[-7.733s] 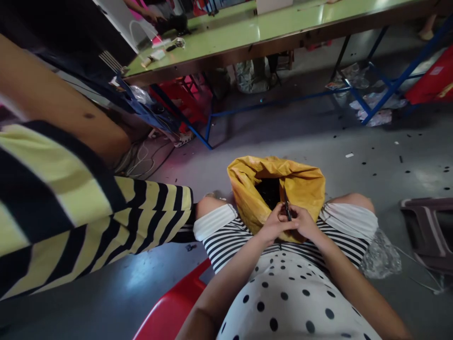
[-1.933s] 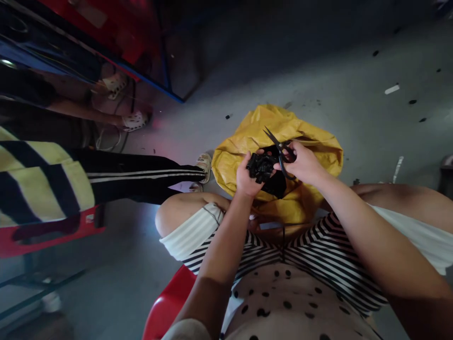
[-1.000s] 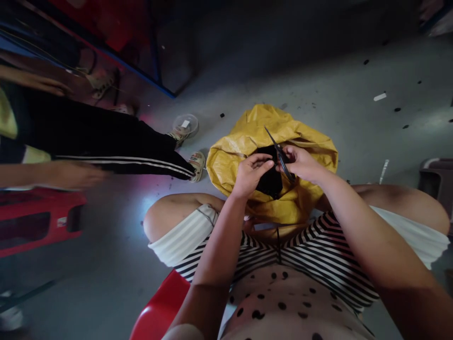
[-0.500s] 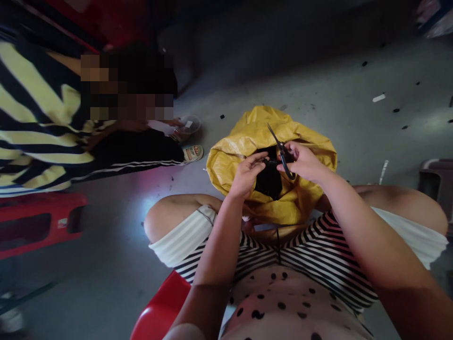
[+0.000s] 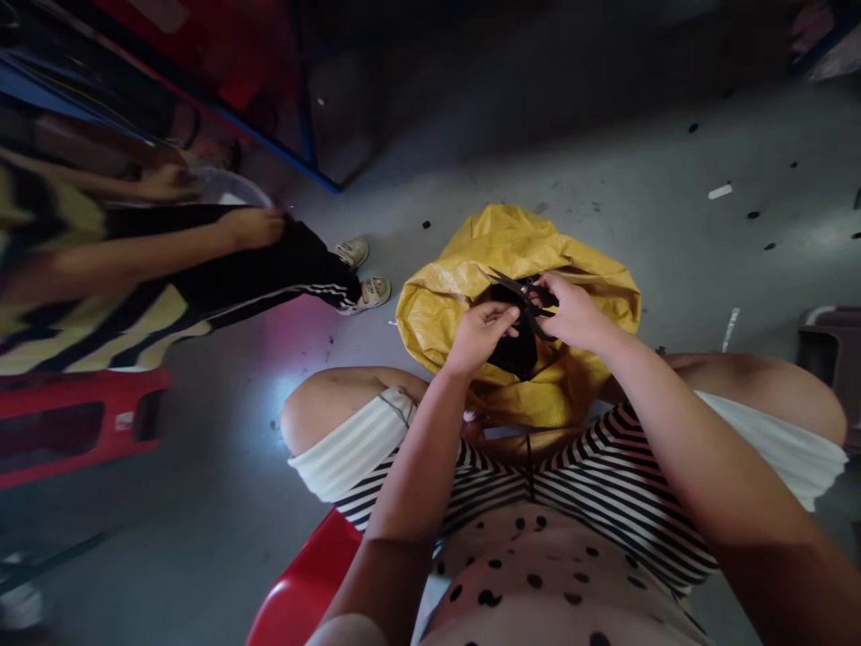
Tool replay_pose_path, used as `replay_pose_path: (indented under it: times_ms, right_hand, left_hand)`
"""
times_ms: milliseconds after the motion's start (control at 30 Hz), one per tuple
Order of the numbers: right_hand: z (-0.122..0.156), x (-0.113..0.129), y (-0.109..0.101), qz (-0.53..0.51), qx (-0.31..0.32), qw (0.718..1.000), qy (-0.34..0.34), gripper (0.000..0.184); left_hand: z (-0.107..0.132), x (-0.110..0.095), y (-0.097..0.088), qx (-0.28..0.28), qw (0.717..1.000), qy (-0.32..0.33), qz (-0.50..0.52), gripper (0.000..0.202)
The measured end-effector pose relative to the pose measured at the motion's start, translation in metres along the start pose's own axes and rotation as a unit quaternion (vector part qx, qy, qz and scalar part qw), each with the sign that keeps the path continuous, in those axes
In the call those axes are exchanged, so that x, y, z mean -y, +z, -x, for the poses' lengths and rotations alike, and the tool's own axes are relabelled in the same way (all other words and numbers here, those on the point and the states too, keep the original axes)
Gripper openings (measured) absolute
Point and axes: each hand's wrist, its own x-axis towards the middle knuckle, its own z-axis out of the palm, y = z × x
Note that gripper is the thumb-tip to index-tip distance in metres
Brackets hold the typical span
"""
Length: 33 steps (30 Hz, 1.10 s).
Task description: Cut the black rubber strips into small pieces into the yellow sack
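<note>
A yellow sack (image 5: 444, 309) stands open on the floor between my knees, with dark contents inside. Over its mouth, my right hand (image 5: 571, 316) grips black scissors (image 5: 517, 289), blades pointing left. My left hand (image 5: 479, 334) is pinched on a small black piece (image 5: 503, 295) held against the blades. Both hands touch above the sack opening. What lies deeper in the sack is hidden in shadow.
Another person in yellow and black stripes (image 5: 100, 314) bends at the left, arms reaching right, sandalled feet (image 5: 363, 292) near the sack. A red stool (image 5: 73, 426) stands left; my red seat (image 5: 302, 592) is below. Small scraps dot the grey floor (image 5: 719, 191).
The scissors have swung from pointing up to pointing left, onto the piece in my left hand. The person at the left has shifted, arms now stretched out.
</note>
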Motion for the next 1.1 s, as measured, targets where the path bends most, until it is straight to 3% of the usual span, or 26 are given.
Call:
replay_pose_path:
  times_ms: [133, 267, 467, 667, 833, 1100]
  right_hand:
    - [0.003, 0.003, -0.001, 0.006, -0.010, 1.000, -0.009, 0.032]
    - [0.006, 0.000, 0.000, -0.078, -0.052, 0.995, 0.021, 0.035]
    - [0.020, -0.008, 0.022, -0.262, 0.023, 0.962, 0.080, 0.051]
    - [0.046, -0.029, 0.046, -0.182, 0.090, 0.973, 0.114, 0.054]
    - [0.055, -0.032, 0.055, -0.138, 0.096, 0.978, 0.122, 0.052]
    - [0.052, -0.029, 0.060, -0.185, 0.094, 0.966, 0.157, 0.055]
  left_hand:
    - [-0.001, 0.001, -0.003, 0.014, 0.999, -0.019, 0.025, 0.027]
    - [0.000, -0.012, -0.016, -0.017, 0.998, 0.011, 0.057, 0.033]
    - [-0.002, -0.022, -0.035, -0.098, 0.989, 0.079, 0.074, 0.032]
    - [-0.005, -0.012, -0.028, -0.151, 0.983, 0.105, 0.025, 0.027]
    - [-0.003, -0.008, -0.019, -0.140, 0.984, 0.105, -0.022, 0.021]
    - [-0.004, 0.009, -0.016, -0.117, 0.979, 0.137, -0.095, 0.020]
